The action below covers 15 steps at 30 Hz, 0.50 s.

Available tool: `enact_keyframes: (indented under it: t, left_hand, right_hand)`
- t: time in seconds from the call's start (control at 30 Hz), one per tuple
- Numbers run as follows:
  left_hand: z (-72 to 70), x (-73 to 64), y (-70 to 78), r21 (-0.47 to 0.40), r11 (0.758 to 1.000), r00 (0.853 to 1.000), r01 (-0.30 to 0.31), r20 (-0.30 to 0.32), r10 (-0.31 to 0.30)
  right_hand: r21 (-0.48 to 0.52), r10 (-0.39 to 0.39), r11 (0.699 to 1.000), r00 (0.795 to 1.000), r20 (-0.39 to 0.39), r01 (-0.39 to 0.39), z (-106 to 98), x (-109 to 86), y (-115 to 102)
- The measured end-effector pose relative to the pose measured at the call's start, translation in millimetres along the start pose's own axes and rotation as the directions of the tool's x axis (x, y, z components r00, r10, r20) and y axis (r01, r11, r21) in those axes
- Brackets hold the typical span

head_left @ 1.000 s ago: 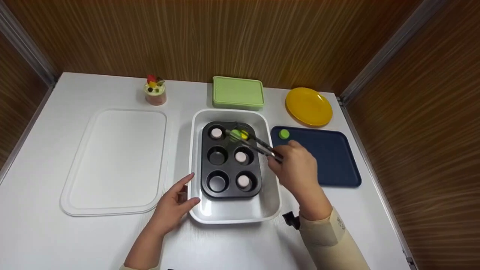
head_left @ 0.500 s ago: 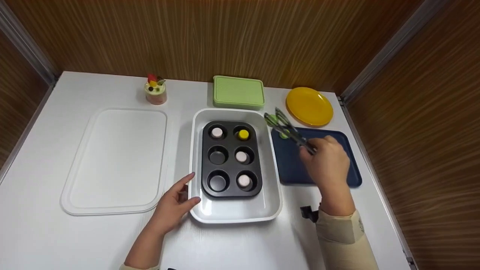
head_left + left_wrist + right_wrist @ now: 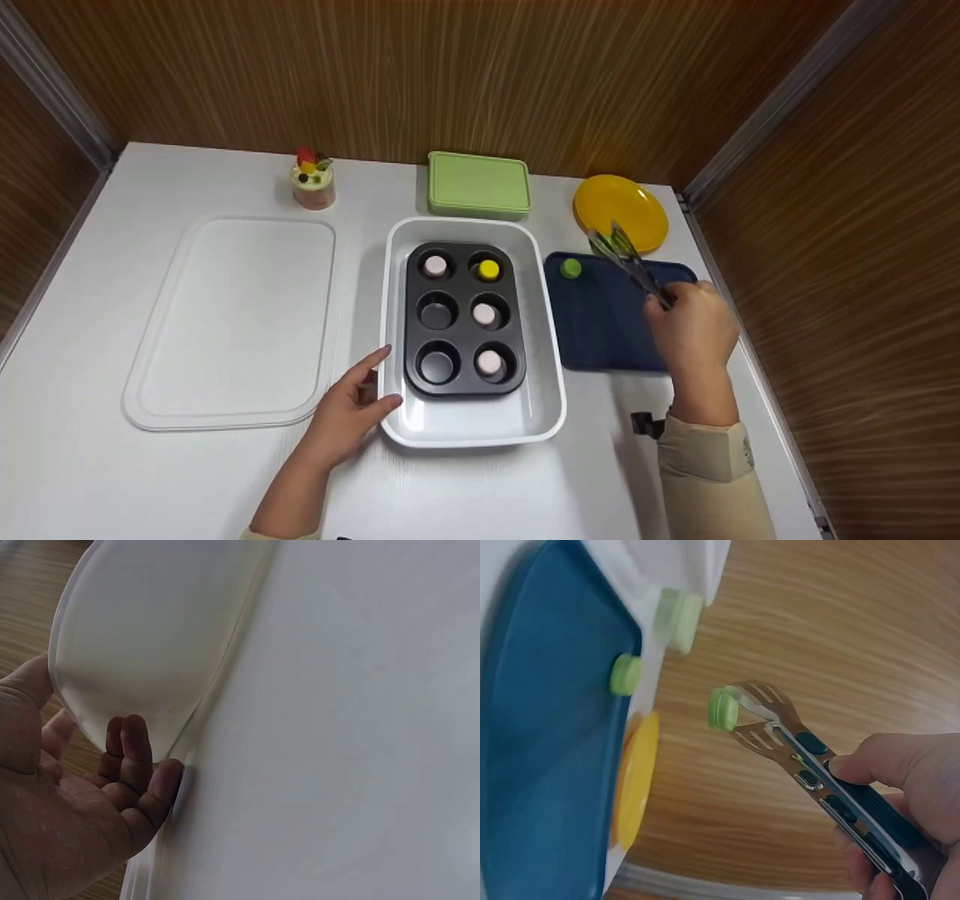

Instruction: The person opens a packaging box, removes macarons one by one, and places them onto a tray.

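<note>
My right hand [image 3: 694,326] holds tongs [image 3: 634,262] above the far edge of the dark blue tray [image 3: 607,322]. A green macaron-like piece [image 3: 723,709] is pinched between the tong tips in the right wrist view. A similar green piece [image 3: 571,268] lies at that tray's far left corner. My left hand [image 3: 349,412] rests on the left rim of a white bin [image 3: 551,375], thumb and forefinger spread over it. Inside the bin stands a black muffin tin [image 3: 460,337]. Three of its cups hold pale pink pieces [image 3: 484,314], and one holds a yellow piece [image 3: 488,270].
A yellow plate [image 3: 626,210] stands behind the blue tray. Beyond the bin sits a green lidded box [image 3: 480,184]; a dessert cup [image 3: 313,187] is at the back left. A white lid [image 3: 232,322] lies left of the bin. Wood-grain panels [image 3: 480,75] wall the table.
My right hand has carried the tongs and green piece rightward, out from over the muffin tin to above the blue tray's far edge. The left hand has stayed at the bin rim.
</note>
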<state>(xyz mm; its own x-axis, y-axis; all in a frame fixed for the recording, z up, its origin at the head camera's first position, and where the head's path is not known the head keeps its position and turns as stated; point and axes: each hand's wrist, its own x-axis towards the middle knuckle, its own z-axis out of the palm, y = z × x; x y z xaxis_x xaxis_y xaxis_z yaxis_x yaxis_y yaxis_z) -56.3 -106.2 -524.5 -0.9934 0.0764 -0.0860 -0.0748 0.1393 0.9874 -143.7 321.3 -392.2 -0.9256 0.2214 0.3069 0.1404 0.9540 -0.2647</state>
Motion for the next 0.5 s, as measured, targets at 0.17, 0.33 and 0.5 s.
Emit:
enact_keyframes:
  t: [0.17, 0.33, 0.5]
  left_hand:
    - [0.2, 0.2, -0.7, -0.033, 0.999, 1.0, -0.012, 0.007, 0.013]
    - [-0.1, 0.3, -0.2, -0.03, 1.0, 1.0, -0.004, 0.003, 0.004]
    - [0.2, 0.3, 0.7, -0.028, 1.0, 1.0, 0.005, -0.001, -0.005]
  right_hand:
    - [-0.026, 0.046, 0.999, 0.998, 0.031, -0.045, 8, 7.3, 19]
    - [-0.036, 0.091, 0.995, 0.993, 0.07, -0.088, 17, 13.2, 37]
    - [-0.063, 0.099, 0.994, 0.991, 0.093, -0.093, 26, 15.8, 48]
